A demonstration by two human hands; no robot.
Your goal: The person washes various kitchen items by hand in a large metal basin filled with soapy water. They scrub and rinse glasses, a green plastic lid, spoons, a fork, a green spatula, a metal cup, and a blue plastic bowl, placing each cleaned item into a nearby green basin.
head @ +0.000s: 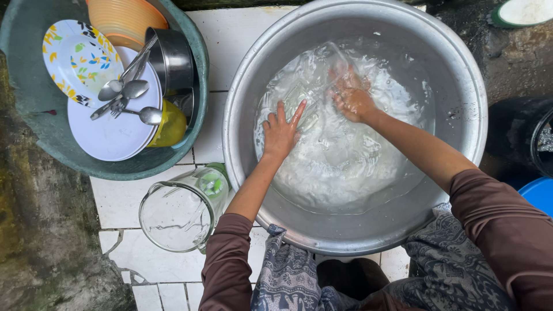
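Aluminium forms the large basin [461,86] before us, filled with soapy water. Both hands work inside it. Our left hand [280,131] lies with fingers spread and flat near the basin's left wall, apparently steadying a clear glass item [322,75] that sits half under the suds. Our right hand [350,95] is submerged to the wrist at the item's far side, fingers curled against it; foam blurs the outline, so we cannot tell whether it pinches the glass or merely rubs it. We judge that one hand braces while the other scrubs, which keeps the slippery piece from sliding.

A green tub [34,115] stands to the left on the white tiled floor [222,46], well apart from the basin. It holds washed ware: a white plate [109,135], a patterned plate [78,57], spoons and a fork [124,95] laid across them, a steel pot [173,57], an orange bowl [124,20] and a yellow cup [170,126]. A glass jug [178,213] lies on its side, just beside the basin's rim and below the tub.

Open room is narrow. The tiled strip between tub and basin gives the only free lane leftward, and the jug blocks its near end. Our knees close the near side.
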